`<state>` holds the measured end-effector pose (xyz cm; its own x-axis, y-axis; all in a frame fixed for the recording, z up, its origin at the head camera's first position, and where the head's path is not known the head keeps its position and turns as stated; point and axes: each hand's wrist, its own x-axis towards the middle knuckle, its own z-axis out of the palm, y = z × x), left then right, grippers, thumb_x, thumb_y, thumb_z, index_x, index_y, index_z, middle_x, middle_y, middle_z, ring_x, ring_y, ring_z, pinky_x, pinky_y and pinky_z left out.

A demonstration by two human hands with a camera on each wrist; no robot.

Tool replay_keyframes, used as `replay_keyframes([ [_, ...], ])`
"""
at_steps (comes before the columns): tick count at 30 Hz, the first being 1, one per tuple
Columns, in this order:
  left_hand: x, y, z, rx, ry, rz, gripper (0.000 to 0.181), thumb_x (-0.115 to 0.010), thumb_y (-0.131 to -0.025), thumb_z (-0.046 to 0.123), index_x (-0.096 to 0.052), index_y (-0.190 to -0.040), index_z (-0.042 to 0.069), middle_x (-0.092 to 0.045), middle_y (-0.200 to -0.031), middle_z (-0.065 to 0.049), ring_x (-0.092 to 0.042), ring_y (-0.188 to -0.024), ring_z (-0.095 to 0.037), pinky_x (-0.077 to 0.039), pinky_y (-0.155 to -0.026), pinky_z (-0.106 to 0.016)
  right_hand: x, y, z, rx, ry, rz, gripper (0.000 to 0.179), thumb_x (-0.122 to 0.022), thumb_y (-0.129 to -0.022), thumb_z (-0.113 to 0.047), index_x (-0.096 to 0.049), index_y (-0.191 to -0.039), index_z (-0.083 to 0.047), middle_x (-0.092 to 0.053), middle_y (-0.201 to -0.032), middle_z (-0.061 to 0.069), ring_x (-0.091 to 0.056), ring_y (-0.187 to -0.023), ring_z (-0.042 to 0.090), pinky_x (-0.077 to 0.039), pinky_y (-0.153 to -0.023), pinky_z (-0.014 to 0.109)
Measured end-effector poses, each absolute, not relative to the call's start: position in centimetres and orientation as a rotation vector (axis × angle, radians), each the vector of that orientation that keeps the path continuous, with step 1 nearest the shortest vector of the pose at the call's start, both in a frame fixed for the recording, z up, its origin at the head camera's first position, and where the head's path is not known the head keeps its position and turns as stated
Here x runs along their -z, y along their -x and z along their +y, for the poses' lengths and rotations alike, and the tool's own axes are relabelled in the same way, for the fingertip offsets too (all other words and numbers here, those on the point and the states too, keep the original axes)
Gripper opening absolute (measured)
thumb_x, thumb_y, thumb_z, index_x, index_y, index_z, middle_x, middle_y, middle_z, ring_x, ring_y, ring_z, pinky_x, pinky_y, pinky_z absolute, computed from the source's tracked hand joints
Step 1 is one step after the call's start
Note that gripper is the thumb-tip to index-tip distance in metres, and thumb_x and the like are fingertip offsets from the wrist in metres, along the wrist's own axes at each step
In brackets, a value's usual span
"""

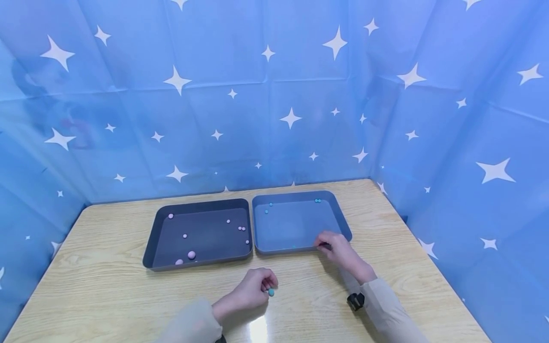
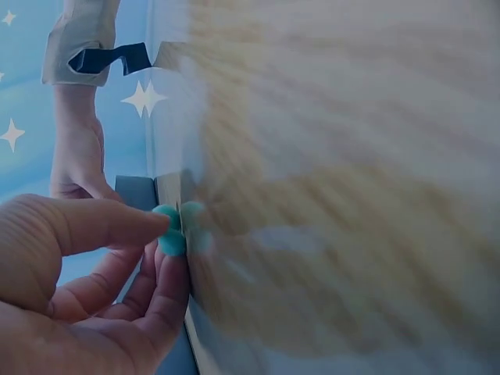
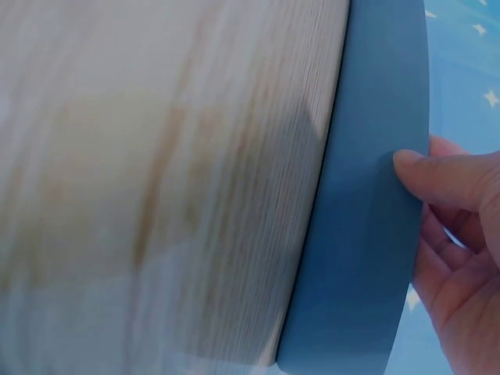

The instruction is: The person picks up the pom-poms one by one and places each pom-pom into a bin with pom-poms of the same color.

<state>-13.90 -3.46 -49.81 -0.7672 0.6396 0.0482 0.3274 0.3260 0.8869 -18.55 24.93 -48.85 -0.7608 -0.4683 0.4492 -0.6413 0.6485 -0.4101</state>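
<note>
My left hand (image 1: pixel 252 289) is low over the table in front of the trays, its thumb and fingers pinching small teal balls. Two teal balls (image 2: pixel 172 243) show between the thumb and fingers in the left wrist view, right at the tabletop; the head view shows one teal ball (image 1: pixel 271 292) below the fingertips. At the blue tray (image 1: pixel 280 251), my right hand (image 1: pixel 339 248) grips the front wall near its right corner. The thumb lies on the outer face, with the other fingers behind the rim (image 3: pixel 426 94). Several teal balls (image 1: pixel 318 201) lie inside this tray.
Left of the blue tray, nearly against it, stands a dark tray (image 1: pixel 201 262) with several pink balls (image 1: pixel 191 255) of differing sizes. Both trays are on a wood-grain table (image 1: pixel 98 271). A blue curtain with white stars (image 1: pixel 240 119) hangs behind and along the sides.
</note>
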Motion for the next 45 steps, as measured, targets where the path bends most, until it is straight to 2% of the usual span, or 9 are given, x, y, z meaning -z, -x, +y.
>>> replay_keyframes([
  [14,49.5,13.8,-3.3,-1.298,-0.971,2.377,0.036,-0.044,-0.058,-0.024,-0.061,-0.079,0.0,-0.054,-0.075,-0.001,-0.051,-0.066,-0.004,-0.049,-0.061,-0.017,49.2,18.7,25.0,-0.826,-0.905,-2.536,0.023,-0.069,-0.069,0.016,-0.065,-0.078,-0.005,-0.064,-0.079,0.001,-0.062,-0.074,0.019,-0.054,-0.066,0.028],
  [19,49.6,14.0,-3.5,-1.393,-0.886,2.287,0.036,-0.043,-0.06,-0.024,-0.061,-0.082,-0.001,-0.057,-0.076,-0.003,-0.053,-0.067,-0.005,-0.05,-0.062,-0.018,49.2,18.6,25.0,-0.834,-0.902,-2.55,0.023,-0.069,-0.07,0.016,-0.064,-0.078,-0.005,-0.064,-0.079,0.001,-0.062,-0.074,0.02,-0.054,-0.066,0.027],
  [24,49.2,14.6,-3.7,-1.499,-0.767,2.167,0.031,-0.053,-0.066,-0.022,-0.061,-0.09,-0.004,-0.059,-0.082,-0.005,-0.056,-0.074,-0.011,-0.051,-0.068,-0.018,49.1,18.6,25.0,-0.825,-0.894,-2.556,0.023,-0.069,-0.07,0.016,-0.065,-0.078,-0.005,-0.064,-0.08,0.001,-0.063,-0.075,0.02,-0.054,-0.066,0.027],
  [26,48.7,15.0,-3.7,-1.524,-0.754,2.158,0.029,-0.056,-0.068,-0.019,-0.061,-0.093,-0.006,-0.06,-0.085,-0.009,-0.056,-0.077,-0.013,-0.051,-0.07,-0.019,49.0,18.6,25.0,-0.827,-0.891,-2.553,0.024,-0.069,-0.07,0.016,-0.065,-0.079,-0.005,-0.064,-0.08,0.001,-0.063,-0.075,0.019,-0.054,-0.067,0.028],
  [32,47.1,16.5,-3.2,-1.628,-0.712,2.172,0.031,-0.056,-0.069,-0.018,-0.061,-0.098,-0.008,-0.062,-0.093,-0.022,-0.059,-0.084,-0.024,-0.051,-0.075,-0.021,49.0,18.5,25.0,-0.829,-0.896,-2.547,0.024,-0.069,-0.071,0.016,-0.065,-0.079,-0.006,-0.064,-0.08,0.001,-0.062,-0.075,0.018,-0.054,-0.066,0.028],
  [38,45.5,17.7,-3.0,-1.751,-0.649,2.135,0.029,-0.055,-0.071,-0.02,-0.06,-0.099,-0.011,-0.061,-0.093,-0.021,-0.058,-0.089,-0.037,-0.052,-0.077,-0.027,49.0,18.6,25.0,-0.835,-0.9,-2.556,0.023,-0.068,-0.072,0.016,-0.064,-0.079,-0.006,-0.064,-0.08,0.001,-0.062,-0.074,0.019,-0.054,-0.067,0.028],
  [41,45.2,18.1,-2.8,-1.794,-0.625,2.118,0.025,-0.055,-0.074,-0.018,-0.059,-0.099,-0.012,-0.061,-0.092,-0.017,-0.058,-0.088,-0.035,-0.052,-0.075,-0.026,49.0,18.6,25.0,-0.832,-0.902,-2.557,0.023,-0.068,-0.072,0.016,-0.064,-0.079,-0.006,-0.064,-0.08,0.001,-0.062,-0.075,0.019,-0.054,-0.067,0.029],
  [45,45.8,19.2,-2.5,-1.846,-0.627,2.117,0.023,-0.058,-0.077,-0.015,-0.059,-0.099,-0.012,-0.06,-0.093,-0.021,-0.059,-0.085,-0.023,-0.051,-0.074,-0.023,49.0,18.6,25.1,-0.82,-0.907,-2.55,0.024,-0.069,-0.071,0.016,-0.064,-0.079,-0.006,-0.064,-0.08,0.0,-0.062,-0.075,0.02,-0.054,-0.067,0.029],
])
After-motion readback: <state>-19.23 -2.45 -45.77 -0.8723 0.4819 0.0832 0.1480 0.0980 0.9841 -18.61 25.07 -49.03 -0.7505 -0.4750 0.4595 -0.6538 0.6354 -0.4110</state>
